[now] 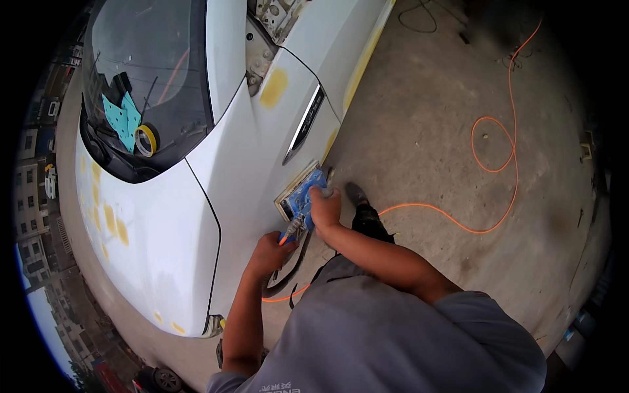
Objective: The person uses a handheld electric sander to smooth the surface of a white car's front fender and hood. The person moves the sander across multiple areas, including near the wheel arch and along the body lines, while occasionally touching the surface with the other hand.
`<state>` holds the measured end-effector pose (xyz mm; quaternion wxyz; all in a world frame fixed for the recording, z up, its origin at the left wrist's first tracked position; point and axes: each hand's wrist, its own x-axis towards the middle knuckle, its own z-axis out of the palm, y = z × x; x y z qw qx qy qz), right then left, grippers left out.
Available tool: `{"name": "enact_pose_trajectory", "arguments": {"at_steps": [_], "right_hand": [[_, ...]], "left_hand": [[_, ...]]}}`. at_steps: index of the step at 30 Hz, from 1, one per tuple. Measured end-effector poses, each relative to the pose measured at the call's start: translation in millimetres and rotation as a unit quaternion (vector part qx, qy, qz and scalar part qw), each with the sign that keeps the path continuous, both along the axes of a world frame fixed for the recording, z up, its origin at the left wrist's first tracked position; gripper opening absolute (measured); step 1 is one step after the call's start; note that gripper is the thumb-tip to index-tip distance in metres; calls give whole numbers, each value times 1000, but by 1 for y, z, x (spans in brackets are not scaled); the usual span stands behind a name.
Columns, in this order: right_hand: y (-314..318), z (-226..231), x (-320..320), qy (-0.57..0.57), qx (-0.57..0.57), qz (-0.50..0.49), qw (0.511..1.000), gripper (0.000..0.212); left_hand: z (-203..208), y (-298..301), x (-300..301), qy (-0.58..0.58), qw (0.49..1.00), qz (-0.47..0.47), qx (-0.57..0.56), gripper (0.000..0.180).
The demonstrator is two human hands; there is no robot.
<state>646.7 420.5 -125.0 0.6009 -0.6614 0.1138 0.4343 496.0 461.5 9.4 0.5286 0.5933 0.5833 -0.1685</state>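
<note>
Sander (303, 194), blue-bodied, rests against the white car panel (252, 147) near the dark trim (304, 126); your right hand (325, 209) is wrapped around its body, your left hand (271, 254) curled around the hose connector (294, 226).

Two hands, a left hand (272, 254) and a right hand (325, 208), and one blue sander (303, 195) appear at the centre of the frame, with one white car (157, 216) at left. One orange hose (481, 232) makes one full loop at right; one dark hose (300, 263) curves at lower centre. At upper left are one windshield (147, 46), one tape roll (154, 139) and turquoise sheets (115, 119), two by their outline, though possibly one folded. Two small yellow patches (177, 327) mark the lower left; those above blend together, defying an exact count. One shoe (356, 194) shows near centre.
</note>
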Motion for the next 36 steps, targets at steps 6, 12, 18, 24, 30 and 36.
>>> {"name": "enact_pose_trajectory", "arguments": {"at_steps": [6,12,18,24,30,36], "right_hand": [[-11,-19,-12,-12,-22,14,1000,67],[5,-9,7,-30,-20,18,999,80],[-14,-10,-7,-24,-19,-3,1000,55],[18,32,28,9,59,-14,998,42],[-11,-6,8,51,-1,5,999,42],[12,12,26,-6,41,1,999,48]], "left_hand": [[-8,-13,-9,-10,1000,15,-10,39],[-1,5,7,-10,1000,-4,0,38],[-8,-13,0,13,1000,14,-18,41],[21,12,27,24,1000,0,16,41],[2,-10,15,23,1000,1,6,40],[11,3,26,20,999,-1,27,42]]}}
